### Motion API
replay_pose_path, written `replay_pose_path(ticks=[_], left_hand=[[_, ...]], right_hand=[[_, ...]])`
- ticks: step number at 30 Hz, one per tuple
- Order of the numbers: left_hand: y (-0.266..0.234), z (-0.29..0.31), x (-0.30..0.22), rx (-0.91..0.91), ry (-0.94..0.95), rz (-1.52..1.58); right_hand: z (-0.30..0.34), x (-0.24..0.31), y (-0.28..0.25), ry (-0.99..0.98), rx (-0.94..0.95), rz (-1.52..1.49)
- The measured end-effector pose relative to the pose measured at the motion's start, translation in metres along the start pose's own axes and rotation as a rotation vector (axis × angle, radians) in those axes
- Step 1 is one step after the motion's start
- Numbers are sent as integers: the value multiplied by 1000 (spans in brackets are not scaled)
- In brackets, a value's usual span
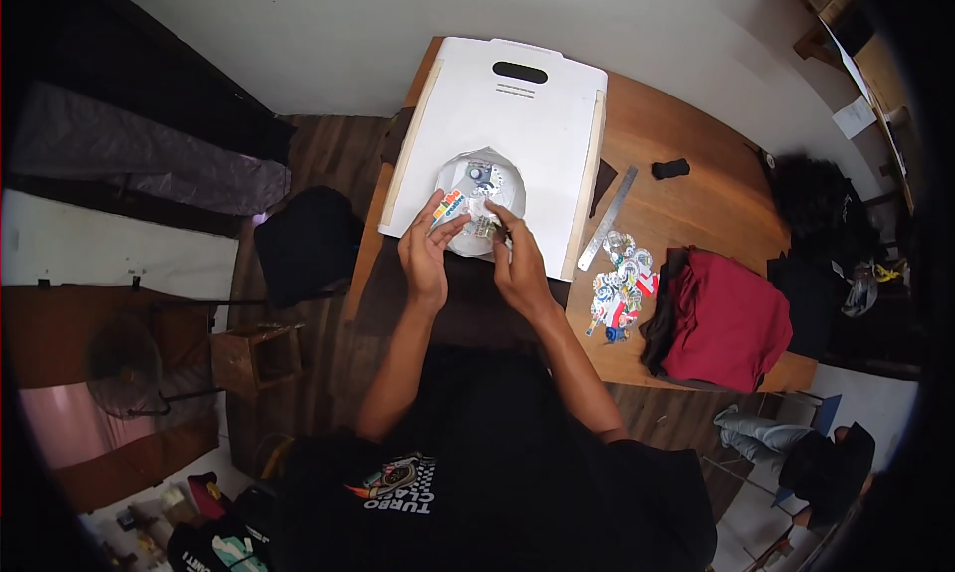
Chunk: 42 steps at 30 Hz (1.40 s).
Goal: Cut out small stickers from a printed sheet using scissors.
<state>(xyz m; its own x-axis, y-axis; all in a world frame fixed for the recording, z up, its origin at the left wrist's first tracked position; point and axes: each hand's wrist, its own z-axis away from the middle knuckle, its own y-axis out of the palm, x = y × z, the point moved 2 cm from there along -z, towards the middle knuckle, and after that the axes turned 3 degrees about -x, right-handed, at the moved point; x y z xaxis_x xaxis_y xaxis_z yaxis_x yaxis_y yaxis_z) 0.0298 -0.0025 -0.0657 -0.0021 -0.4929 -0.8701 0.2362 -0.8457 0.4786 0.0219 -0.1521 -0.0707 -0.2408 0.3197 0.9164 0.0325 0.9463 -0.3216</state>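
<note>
Wooden tabletop (686,202) stands against a pale wall (348,35). Colourful sticker (450,206) is pinched in the left hand (425,259), over a round white container (512,177) on a white board (517,114). Right hand (521,269): fingers bent at the container's right side; grip cannot be told. Farther right: metal ruler (609,217), sticker pile (622,288), red cloth (731,318).

A white sticker (451,207) at the far middle carries multicoloured lettering. The wearer's black shirt (477,473), near, shows pale capitals — upside down, beside checkered print. Near left, dark cloth (199,549) bears pale letters — partly blurred.
</note>
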Motion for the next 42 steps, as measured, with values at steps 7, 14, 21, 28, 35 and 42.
replay_pose_path(ticks=[7, 14, 21, 28, 35, 42], left_hand=[[2, 0, 7, -14, -14, -44], [6, 2, 8, 0, -28, -49], [19, 8, 4, -76, 53, -112], [31, 19, -14, -19, 118, -155], [46, 28, -27, 13, 146, -180], [42, 28, -29, 39, 178, -165]], right_hand=[[-4, 4, -3, -280, 101, 289], [1, 6, -7, -267, 137, 224], [21, -14, -14, 163, 164, -282], [52, 10, -10, 333, 230, -578], [62, 10, -6, 289, 162, -899], [56, 15, -6, 300, 158, -927]])
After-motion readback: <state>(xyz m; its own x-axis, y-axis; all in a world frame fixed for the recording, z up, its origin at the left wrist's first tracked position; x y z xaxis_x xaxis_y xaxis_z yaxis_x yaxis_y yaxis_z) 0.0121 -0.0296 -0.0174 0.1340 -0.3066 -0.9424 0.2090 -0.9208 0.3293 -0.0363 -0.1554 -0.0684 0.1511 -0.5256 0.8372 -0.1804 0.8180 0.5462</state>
